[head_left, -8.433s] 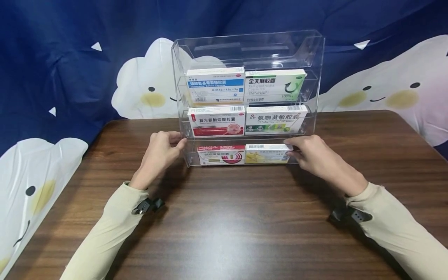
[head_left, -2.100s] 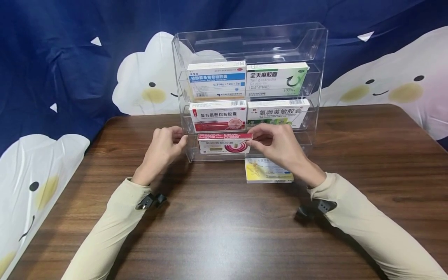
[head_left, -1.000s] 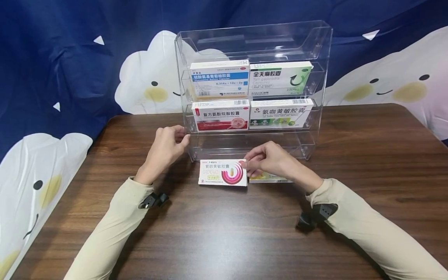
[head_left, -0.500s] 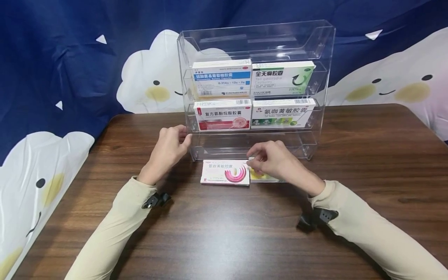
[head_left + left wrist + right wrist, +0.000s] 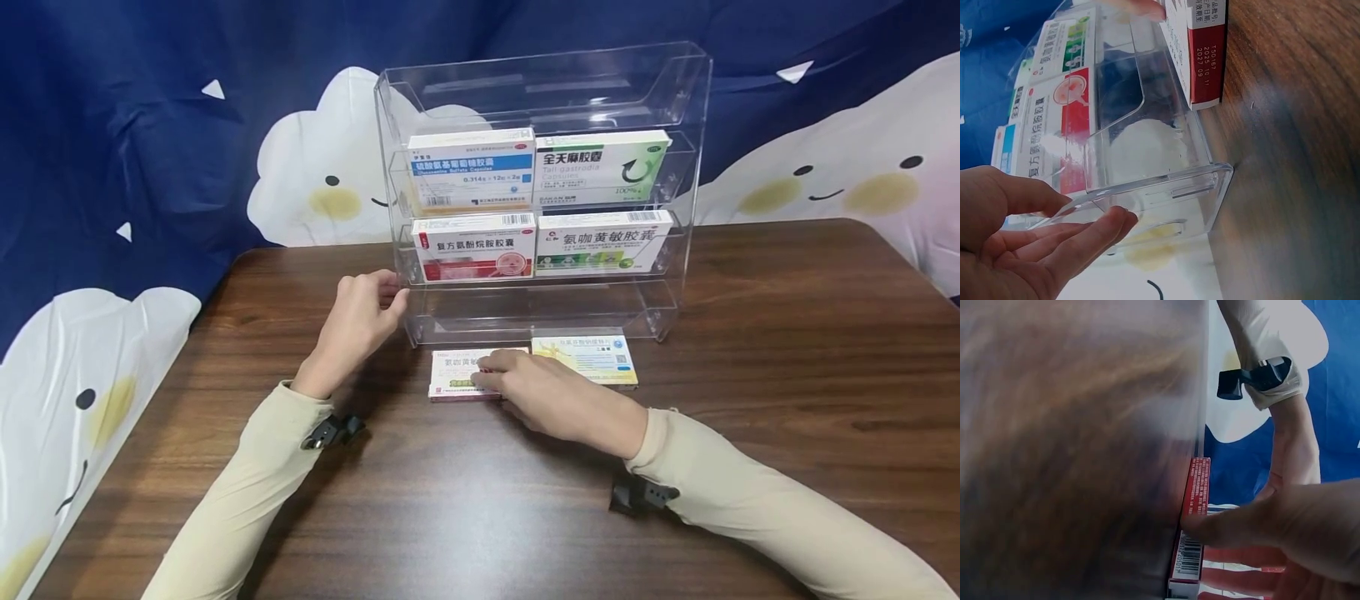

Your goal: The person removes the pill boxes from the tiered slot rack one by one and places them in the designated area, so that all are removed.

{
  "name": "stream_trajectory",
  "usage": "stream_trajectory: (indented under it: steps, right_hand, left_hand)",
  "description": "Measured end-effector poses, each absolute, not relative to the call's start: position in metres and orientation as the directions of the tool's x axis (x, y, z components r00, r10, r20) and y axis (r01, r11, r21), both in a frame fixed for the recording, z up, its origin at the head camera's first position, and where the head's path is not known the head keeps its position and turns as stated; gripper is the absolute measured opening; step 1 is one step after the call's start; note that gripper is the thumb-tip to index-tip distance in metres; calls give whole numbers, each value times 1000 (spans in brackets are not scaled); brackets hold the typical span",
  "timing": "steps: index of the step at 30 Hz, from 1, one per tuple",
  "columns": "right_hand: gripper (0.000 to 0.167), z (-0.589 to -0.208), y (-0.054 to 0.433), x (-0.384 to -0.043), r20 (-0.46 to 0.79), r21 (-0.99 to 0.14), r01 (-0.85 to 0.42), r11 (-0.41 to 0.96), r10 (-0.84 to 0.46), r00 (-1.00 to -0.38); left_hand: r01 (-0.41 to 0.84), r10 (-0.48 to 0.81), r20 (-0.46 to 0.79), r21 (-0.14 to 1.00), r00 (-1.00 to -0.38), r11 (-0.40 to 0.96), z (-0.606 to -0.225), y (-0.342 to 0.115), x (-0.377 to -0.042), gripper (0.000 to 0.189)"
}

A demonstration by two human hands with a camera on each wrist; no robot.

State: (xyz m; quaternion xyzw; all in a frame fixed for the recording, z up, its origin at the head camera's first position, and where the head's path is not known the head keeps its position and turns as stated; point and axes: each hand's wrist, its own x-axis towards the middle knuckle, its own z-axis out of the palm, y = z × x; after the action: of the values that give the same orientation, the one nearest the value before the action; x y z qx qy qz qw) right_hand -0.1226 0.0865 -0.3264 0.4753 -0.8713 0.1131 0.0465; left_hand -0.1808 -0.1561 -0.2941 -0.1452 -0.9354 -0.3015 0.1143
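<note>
My left hand point(image 5: 356, 329) grips the left side wall of a clear acrylic display rack point(image 5: 480, 325); in the left wrist view the thumb and fingers lie on opposite faces of that wall. On the table before the rack lies a white-and-red medicine box point(image 5: 452, 372). My right hand point(image 5: 566, 404) is on this box, its fingers over the top and its thumb against the near red edge, as the right wrist view shows. The hand hides the box's right part. Right of it, a yellow-and-white medicine box point(image 5: 600, 357) lies flat, close to the rack's front.
Two medicine boxes, one blue-and-white point(image 5: 472, 171) and one green-and-white point(image 5: 603, 167), stand in an upper tier. Below them are a red-and-white box point(image 5: 476, 247) and another green-and-white one. The lowest tier holds no boxes. Behind the wooden table point(image 5: 450, 517) hangs a blue curtain point(image 5: 157, 150).
Both lower-tier boxes came out onto the table, the yellow one first. My right hand released the white-and-red box, then moved left onto it again. My left hand stays at the rack's side.
</note>
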Motion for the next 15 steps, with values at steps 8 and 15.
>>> stream_trajectory:
  steps: [8, 15]
  right_hand:
    - [24, -330, 86, -123, 194, -119, -844, 523, -821, -537]
    - [29, -330, 88, -126, 196, -110, -837, 536, -814, -547]
  left_hand:
    - [334, 196, 297, 541, -934, 772, -295, -156, -179, 25]
    - [338, 199, 299, 541, -933, 770, -295, -156, -180, 24]
